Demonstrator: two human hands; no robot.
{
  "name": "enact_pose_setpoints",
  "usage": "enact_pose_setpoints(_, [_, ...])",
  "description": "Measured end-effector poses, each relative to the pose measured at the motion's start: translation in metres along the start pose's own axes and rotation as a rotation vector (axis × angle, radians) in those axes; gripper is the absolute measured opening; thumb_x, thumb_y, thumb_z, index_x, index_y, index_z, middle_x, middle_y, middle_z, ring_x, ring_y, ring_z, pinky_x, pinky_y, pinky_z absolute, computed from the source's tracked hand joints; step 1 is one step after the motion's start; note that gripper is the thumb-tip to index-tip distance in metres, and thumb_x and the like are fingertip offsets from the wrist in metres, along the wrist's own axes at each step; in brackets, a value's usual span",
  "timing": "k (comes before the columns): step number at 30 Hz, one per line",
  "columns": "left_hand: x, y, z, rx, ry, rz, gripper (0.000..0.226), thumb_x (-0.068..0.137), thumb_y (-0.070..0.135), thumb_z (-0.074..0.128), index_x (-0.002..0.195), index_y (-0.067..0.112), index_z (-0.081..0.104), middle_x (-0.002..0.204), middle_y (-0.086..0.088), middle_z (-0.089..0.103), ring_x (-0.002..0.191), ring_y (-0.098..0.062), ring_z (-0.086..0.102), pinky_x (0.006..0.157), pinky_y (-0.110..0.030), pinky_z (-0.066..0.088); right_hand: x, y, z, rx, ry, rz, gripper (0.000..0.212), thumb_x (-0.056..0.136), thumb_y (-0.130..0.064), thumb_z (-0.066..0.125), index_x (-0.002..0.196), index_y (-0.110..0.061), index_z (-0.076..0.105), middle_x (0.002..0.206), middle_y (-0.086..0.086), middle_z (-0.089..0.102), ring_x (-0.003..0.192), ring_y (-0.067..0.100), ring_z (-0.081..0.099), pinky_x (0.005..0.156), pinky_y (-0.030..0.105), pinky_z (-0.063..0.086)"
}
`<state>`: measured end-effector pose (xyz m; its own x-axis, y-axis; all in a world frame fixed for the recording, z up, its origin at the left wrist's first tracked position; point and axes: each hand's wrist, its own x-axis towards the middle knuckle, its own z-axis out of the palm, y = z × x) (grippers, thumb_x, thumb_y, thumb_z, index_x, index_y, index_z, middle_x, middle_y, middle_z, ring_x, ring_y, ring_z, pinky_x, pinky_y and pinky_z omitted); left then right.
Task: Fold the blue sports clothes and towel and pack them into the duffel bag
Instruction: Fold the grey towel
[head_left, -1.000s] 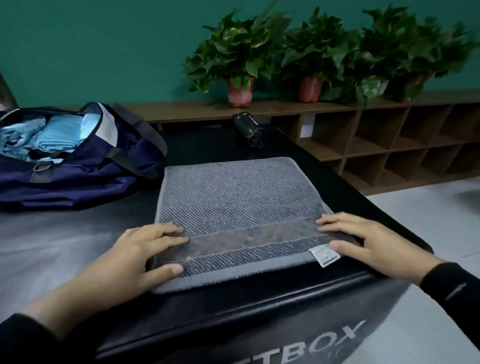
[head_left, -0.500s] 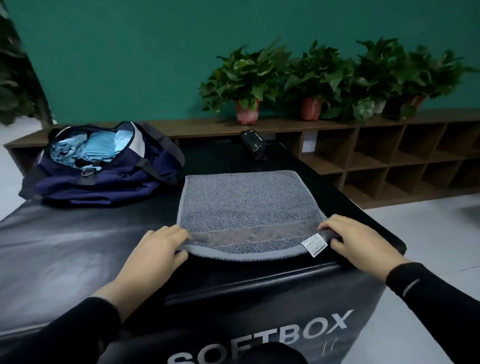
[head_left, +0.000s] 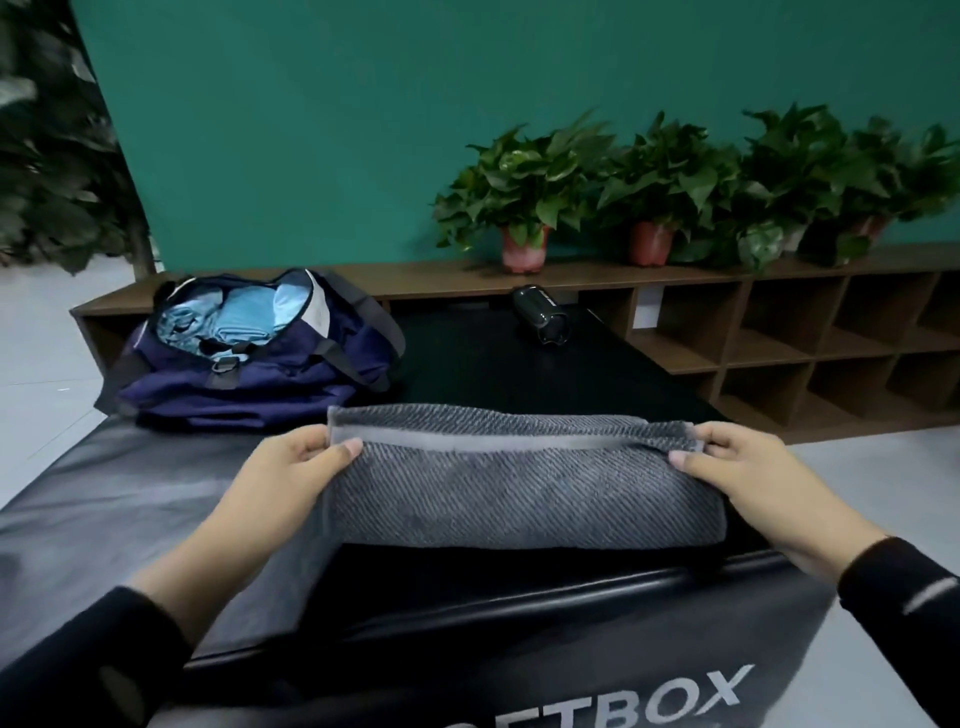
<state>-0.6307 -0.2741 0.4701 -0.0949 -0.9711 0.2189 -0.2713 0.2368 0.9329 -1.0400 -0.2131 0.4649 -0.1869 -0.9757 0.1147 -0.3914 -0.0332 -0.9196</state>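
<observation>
Grey towel (head_left: 524, 493) lies folded near the front edge of the black worktop (head_left: 93, 499), toward its right half, with one layer doubled over so a flat grey band runs along the lifted edge. Left hand (head_left: 291, 473) pinches the towel's left corner, thumb on top of the band and fingers curled beneath the fabric. Right hand (head_left: 737, 462) pinches the right corner the same way, thumb laid on the upper face, fingertips tucked at the band. Both wrists carry dark sleeves. Between the two hands the raised edge stays fairly level, and the fold's rounded front sits just back from the worktop's front rim. Navy duffel bag (head_left: 249, 374) rests at the far left corner of the worktop, well apart from the towel, its top unzipped and gaping. Light blue clothes (head_left: 228, 322) sit folded inside the opening, a strap and buckle crossing below them. A small black camcorder (head_left: 543, 319) lies on its side at the far edge, toward the right. Behind the worktop runs a low brown shelf unit (head_left: 779, 343) with open cubbies, potted plants (head_left: 524, 202) standing along its top against a teal wall. White lettering shows on the worktop's front face, partly cut off.
</observation>
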Motion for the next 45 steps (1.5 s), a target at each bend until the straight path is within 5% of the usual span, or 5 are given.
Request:
enact_pose_setpoints(21, [0.138,-0.056,0.027,0.781,-0.081,-0.203,0.052,0.097,0.041,0.062,0.059,0.010,0.045,0.058,-0.001,0.046,0.065,-0.027,0.053,0.052,-0.029,0.029,0.116,0.034,0.035,-0.605,0.219,0.211,0.062,0.095,-0.040,0.066,0.050,-0.015,0.032,0.046,0.002,0.035,0.049,0.022,0.040,0.054,0.036,0.031])
enact_pose_setpoints(27, [0.123,-0.038,0.040,0.929,0.136,0.178,0.033,0.093,0.048,0.062,0.120,0.030,0.056,0.104,0.003,0.061,0.102,-0.027,0.062,0.082,-0.041,0.051,0.095,-0.004,0.051,-0.847,0.340,-0.093,0.042,0.094,-0.053,0.060,0.120,-0.021,0.060,0.116,0.003,0.059,0.108,0.024,0.057,0.091,0.043,0.051])
enact_pose_setpoints(31, [0.096,-0.018,0.108,0.844,-0.234,0.470,0.037,0.100,0.042,0.045,0.132,0.030,0.059,0.129,0.007,0.060,0.118,-0.021,0.056,0.101,-0.046,0.044,0.071,-0.032,0.122,-0.808,0.062,-0.339,0.033,0.106,-0.034,0.039,0.124,-0.019,0.061,0.121,0.000,0.058,0.116,0.024,0.058,0.099,0.041,0.047])
enact_pose_setpoints(36, [0.087,-0.043,0.132,1.007,-0.504,0.329,0.054,0.106,0.051,0.023,0.159,0.039,0.019,0.167,0.016,0.009,0.154,-0.007,0.004,0.126,-0.043,0.000,0.065,0.002,0.152,-0.939,-0.185,-0.049,0.063,0.106,-0.052,0.010,0.163,-0.025,0.008,0.169,-0.011,0.002,0.156,0.010,-0.002,0.127,0.044,-0.001])
enact_pose_setpoints(45, [0.120,-0.066,0.069,1.099,-0.490,0.189,0.057,0.102,0.063,0.017,0.157,0.048,0.010,0.166,0.022,0.004,0.154,-0.006,0.000,0.125,-0.044,-0.003,0.055,0.013,0.117,-1.020,-0.126,0.059,0.075,0.099,-0.067,0.003,0.162,-0.026,0.001,0.169,-0.013,-0.006,0.155,0.009,-0.007,0.126,0.044,-0.005])
